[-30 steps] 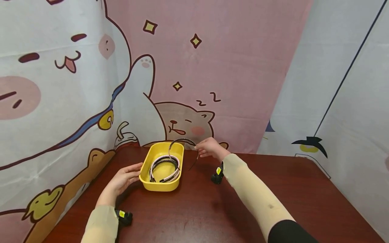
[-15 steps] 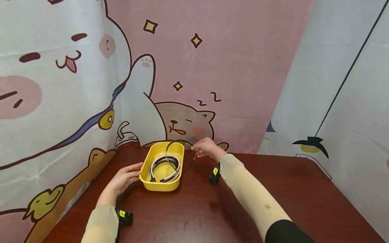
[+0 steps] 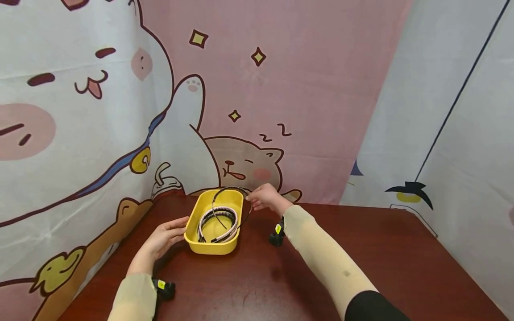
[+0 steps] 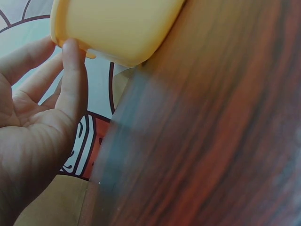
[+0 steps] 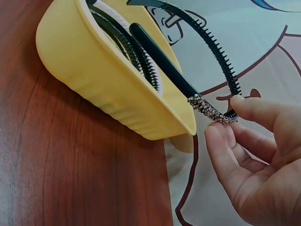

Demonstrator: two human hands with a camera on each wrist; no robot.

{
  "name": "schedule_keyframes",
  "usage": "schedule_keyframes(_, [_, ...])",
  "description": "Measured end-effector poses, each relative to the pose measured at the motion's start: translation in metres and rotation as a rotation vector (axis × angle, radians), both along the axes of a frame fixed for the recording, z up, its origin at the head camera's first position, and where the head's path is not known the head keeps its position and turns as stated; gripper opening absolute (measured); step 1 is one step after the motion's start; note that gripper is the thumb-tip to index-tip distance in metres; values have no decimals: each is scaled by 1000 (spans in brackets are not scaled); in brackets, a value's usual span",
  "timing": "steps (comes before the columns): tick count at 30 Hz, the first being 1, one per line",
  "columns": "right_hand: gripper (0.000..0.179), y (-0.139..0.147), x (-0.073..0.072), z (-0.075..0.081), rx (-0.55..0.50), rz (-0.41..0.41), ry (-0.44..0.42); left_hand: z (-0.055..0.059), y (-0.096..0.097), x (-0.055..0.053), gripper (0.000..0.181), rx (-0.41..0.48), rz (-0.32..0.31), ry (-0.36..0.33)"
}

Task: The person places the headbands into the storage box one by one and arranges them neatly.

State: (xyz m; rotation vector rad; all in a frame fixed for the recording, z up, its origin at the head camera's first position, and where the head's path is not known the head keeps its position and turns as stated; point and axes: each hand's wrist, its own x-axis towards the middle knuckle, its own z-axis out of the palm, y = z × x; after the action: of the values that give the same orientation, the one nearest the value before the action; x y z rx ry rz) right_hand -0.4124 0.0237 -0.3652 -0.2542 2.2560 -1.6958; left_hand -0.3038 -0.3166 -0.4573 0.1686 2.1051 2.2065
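A yellow plastic bin stands on the table. Coiled inside lie several headbands, pale pink and black. My right hand pinches a black headband above the bin's right rim. That headband has small comb teeth along its inner side and a rhinestone-studded stretch beside my fingertips. One of its ends reaches over the bin's opening. On the bin's left, my left hand touches the outer wall near the rim with its fingertips and thumb, the fingers nearly straight.
The dark reddish-brown table has a grained surface. Behind it hangs a cartoon-printed cloth, close to the bin's far side. Black wrist cameras are strapped to both wrists.
My right hand has moved left and slightly down, bringing the black headband further over the bin. The left hand and the bin have stayed in place.
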Motion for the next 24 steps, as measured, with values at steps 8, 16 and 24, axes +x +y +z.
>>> schedule_keyframes(8, [23,-12,5,1,10,-8,1,1,0,1,55,-7,-1,-7])
schedule_keyframes(16, [15,-24,9,4,17,14,4,3,1,-1,53,2,-1,2])
schedule_keyframes(24, [10,-35,17,2,20,11,4,2,1,1,56,16,-1,-2])
